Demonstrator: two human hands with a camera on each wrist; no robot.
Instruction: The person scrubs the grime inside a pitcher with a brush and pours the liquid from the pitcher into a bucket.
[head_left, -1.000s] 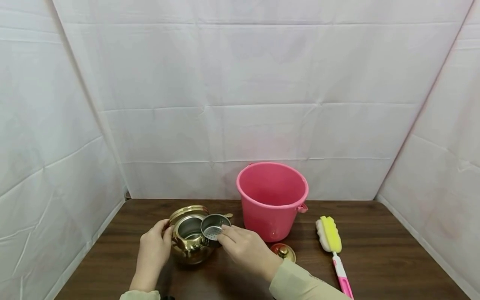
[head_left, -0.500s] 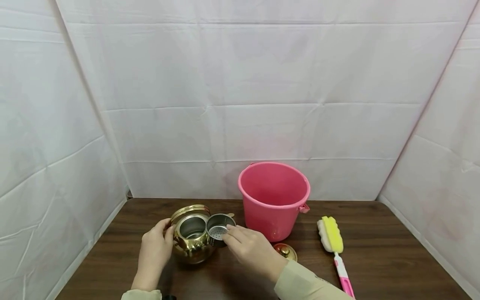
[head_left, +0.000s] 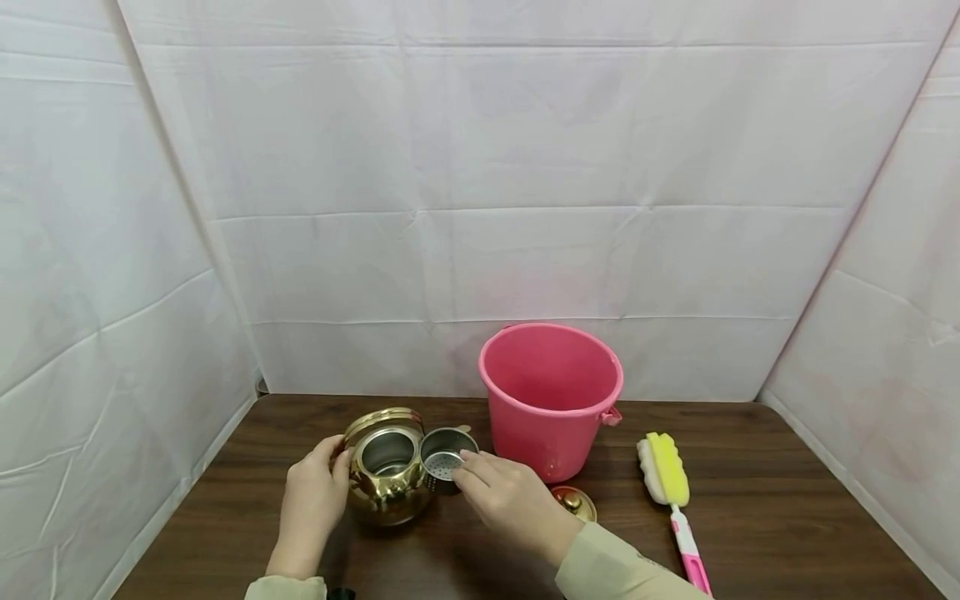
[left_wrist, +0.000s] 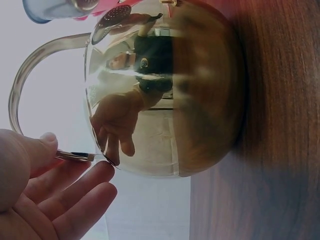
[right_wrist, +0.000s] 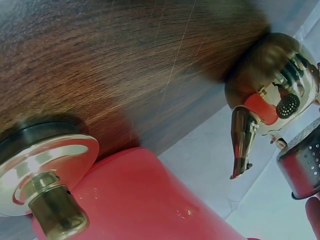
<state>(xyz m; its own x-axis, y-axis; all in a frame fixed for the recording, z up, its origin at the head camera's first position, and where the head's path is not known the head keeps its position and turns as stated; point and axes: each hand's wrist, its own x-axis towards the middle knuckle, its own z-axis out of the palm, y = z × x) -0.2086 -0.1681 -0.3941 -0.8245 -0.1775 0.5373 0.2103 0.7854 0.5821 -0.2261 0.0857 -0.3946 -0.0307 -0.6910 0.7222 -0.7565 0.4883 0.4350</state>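
Note:
A shiny gold teapot (head_left: 388,500) stands lidless on the table at the left, its steel-coloured inside showing from above. My left hand (head_left: 313,500) pinches the base of its arched handle (left_wrist: 21,80) between thumb and fingers. In my right hand (head_left: 517,504) is a perforated metal strainer basket (head_left: 444,457), pinched at its rim and held just right of the teapot's opening. The right wrist view shows the strainer's holed wall (right_wrist: 305,160) at the right edge, near the teapot's spout (right_wrist: 242,140). The gold lid (head_left: 574,502) with its knob lies on the table beyond my right forearm.
A pink bucket (head_left: 551,442) stands behind my right hand, close to the lid. Farther right lies a yellow and white sponge brush (head_left: 665,471) with a pink and white handle. White cloth (head_left: 525,167) hangs around the back and sides of the dark wooden table (head_left: 787,500).
My right hand has moved the strainer a little to the right, away from the teapot's opening, so more of the opening shows. The left hand keeps its grip on the handle.

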